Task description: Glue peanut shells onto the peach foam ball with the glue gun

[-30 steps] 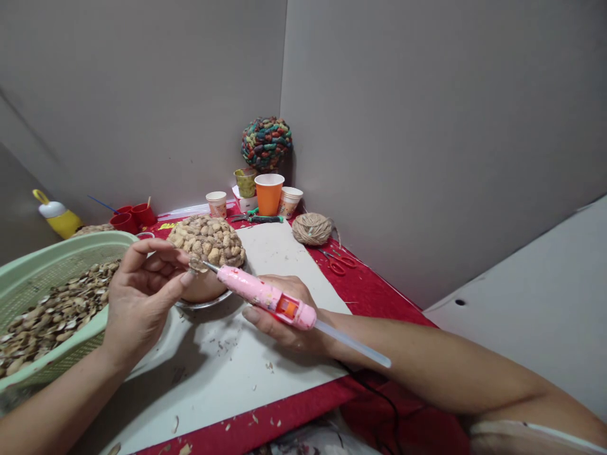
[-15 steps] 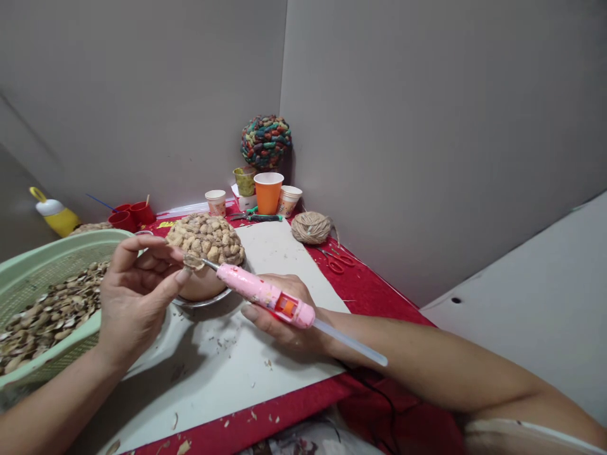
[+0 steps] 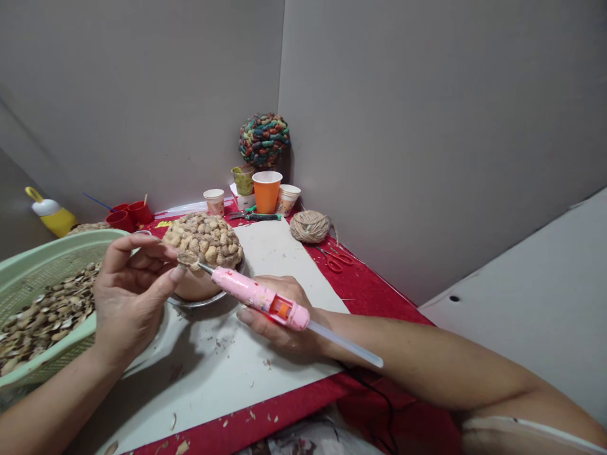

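Right now the left hand (image 3: pixel 130 297) pinches a small peanut shell (image 3: pixel 187 258) between thumb and fingertips, holding it just in front of the shell-covered dome (image 3: pixel 205 239) that sits in a metal dish (image 3: pixel 199 299) on the white board (image 3: pixel 279 253) covering the counter. The right hand (image 3: pixel 277 316) is clenched around a pink glue gun (image 3: pixel 258 297), its nozzle touching the shell, and a clear glue stick (image 3: pixel 346 344) juts out of the back toward the near right. That shell looks light, thin and brittle, so it probably cracks if squeezed hard; a gentle grip on its edges, away from the wet glue, seems the sensible hold. The gun is stiff plastic and likely hot at the tip, best gripped around its body as it is now. To the left, a pale green basket (image 3: pixel 28 265) holds a heap of loose shells. At the far end stand an orange cup (image 3: pixel 267 191), small paper cups (image 3: pixel 214 201), a ball of twine (image 3: pixel 310 226), red scissors (image 3: pixel 336 260) and a multicoloured ball (image 3: pixel 263 139) in the corner. Red cups (image 3: pixel 128 215) and a yellow bottle (image 3: pixel 52 212) sit far left. Shell crumbs lie scattered over the board and the red cloth (image 3: pixel 370 291).
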A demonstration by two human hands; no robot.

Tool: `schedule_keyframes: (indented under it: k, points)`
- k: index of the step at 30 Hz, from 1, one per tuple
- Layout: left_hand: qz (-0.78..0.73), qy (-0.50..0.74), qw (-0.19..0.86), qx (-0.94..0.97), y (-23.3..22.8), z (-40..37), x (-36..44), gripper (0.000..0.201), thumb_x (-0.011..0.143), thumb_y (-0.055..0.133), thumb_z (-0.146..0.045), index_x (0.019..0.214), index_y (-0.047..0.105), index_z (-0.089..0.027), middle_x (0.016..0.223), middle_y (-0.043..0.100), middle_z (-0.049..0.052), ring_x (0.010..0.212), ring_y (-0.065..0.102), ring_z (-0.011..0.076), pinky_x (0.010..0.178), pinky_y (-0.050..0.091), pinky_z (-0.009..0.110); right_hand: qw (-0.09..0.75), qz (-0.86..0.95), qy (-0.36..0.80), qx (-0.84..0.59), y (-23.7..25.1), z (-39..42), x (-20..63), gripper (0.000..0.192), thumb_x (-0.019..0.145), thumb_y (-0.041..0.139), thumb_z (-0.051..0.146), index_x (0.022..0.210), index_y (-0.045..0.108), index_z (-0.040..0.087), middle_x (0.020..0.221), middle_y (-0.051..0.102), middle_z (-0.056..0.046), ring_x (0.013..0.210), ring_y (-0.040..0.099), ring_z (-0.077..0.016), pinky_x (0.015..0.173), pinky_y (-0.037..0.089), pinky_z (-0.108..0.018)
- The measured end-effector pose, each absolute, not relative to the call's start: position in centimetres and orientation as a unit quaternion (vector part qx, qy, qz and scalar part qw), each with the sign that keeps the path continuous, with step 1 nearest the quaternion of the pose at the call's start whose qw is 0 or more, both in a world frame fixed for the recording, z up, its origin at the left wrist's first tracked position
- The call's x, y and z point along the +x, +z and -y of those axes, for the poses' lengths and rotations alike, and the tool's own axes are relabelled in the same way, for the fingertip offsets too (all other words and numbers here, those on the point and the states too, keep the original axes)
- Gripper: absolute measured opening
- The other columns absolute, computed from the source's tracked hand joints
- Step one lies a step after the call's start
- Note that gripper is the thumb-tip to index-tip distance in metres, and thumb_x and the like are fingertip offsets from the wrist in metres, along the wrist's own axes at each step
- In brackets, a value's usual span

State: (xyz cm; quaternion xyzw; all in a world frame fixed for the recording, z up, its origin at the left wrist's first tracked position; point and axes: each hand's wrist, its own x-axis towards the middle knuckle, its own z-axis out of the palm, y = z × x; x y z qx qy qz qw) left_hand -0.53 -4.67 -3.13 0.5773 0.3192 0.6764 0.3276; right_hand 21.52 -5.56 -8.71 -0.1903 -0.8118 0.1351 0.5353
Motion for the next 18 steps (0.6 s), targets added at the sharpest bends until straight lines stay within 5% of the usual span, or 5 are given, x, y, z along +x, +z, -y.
schedule_keyframes:
  k: [18]
  points:
    - [-0.327,0.637,0.276,0.641,-3.55,4.88,0.23,0.038,0.069,0.086,-0.008,0.098,0.069,-0.026,0.086,0.078,-0.002,0.081,0.076,0.0112,0.078,0.062,0.017,0.560,0.811,0.074,-0.153,-8.68,5.34,21.30,0.031,0.102,0.055,0.033,0.077,0.043,0.023,0.067,0.045,0.003,0.062,0.046,-0.0143,0.058,0.041,-0.028]
